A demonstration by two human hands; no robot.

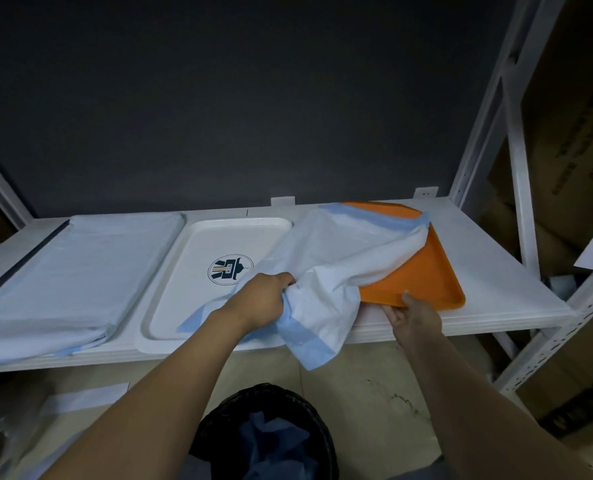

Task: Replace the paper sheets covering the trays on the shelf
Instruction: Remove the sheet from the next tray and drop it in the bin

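We logged a white flat shelf board [496,271] held in a white metal rack [517,168]. Three items lay on it side by side. At the left sat a flat rectangular shape fully wrapped in a pale blue paper sheet [80,271], with a dark edge showing along its left side. Just beside it in the middle sat a white rectangular plastic tray [198,299], its base bare, with a round dark logo [230,269] on it. At the right sat an orange rectangular plastic tray [423,271], skewed to the shelf edge. A crumpled white paper sheet with blue borders [340,244] covered its left part, spilled onto the white tray and hung over the shelf front.
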